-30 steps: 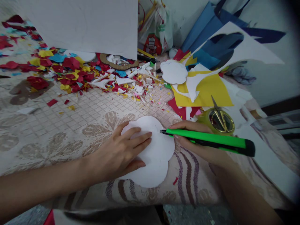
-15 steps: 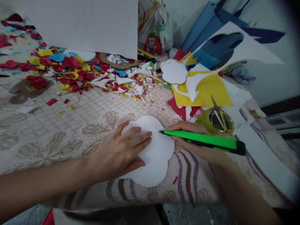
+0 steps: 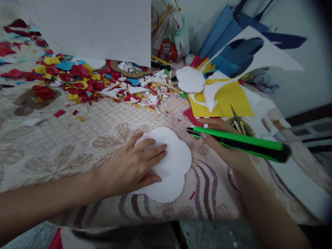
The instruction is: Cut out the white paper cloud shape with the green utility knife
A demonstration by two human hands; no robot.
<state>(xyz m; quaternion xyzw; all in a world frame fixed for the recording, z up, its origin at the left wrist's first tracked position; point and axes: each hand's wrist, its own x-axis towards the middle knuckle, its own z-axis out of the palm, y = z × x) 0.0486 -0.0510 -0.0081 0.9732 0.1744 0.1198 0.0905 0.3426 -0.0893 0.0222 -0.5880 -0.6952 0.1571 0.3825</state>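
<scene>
A white scalloped foam or card shape lies flat near the table's front edge. My left hand rests palm down on its left side, fingers stretched out over the surface. To the right of the shape, my right hand grips a green and black utility knife and holds it raised off the shape. The knife's tip points left, and I cannot make out an extended blade. Behind that hand, scissors lie on a roll of tape, partly hidden.
Red, yellow, blue and white scraps are heaped along the back. A large white board stands behind them. At the back right are a yellow sheet, a smaller white scalloped piece, a cut-out white sheet and a blue bag.
My right hand has lifted the utility knife off the white shape and moved it back and to the right. The left hand stays on the shape.
</scene>
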